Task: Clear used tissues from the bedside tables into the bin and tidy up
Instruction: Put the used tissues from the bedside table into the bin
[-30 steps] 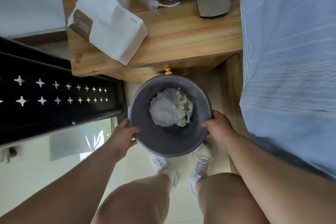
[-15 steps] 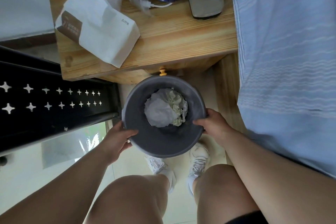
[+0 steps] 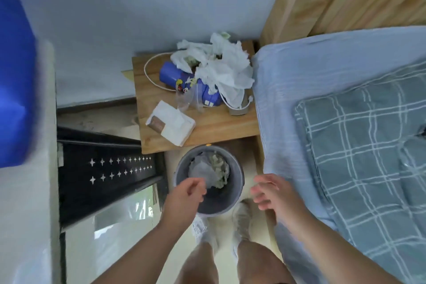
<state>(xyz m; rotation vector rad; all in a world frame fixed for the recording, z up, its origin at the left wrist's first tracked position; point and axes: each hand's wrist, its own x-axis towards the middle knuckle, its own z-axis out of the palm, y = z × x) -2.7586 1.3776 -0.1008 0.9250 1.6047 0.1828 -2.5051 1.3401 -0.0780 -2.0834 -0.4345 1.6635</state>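
While the bin sits on the floor just in front of the bedside table, a few crumpled tissues inside, both hands hover empty. The left hand is over the near rim, fingers loosely curled on nothing. The right hand is beside the bin, fingers spread. So it looks like the collecting step: a heap of used tissues lies at the table's far end, over the blue containers. Next move, I'd say: reach past the tissue pack and gather that heap.

Lit by bright, soft, bluish daylight, with only faint shadows. Pale glare on the glossy floor, lower left. Heavily smeared at the left edge, on the blue shape. Slightly blurred on the left hand and right hand. Bent outward toward the edges.
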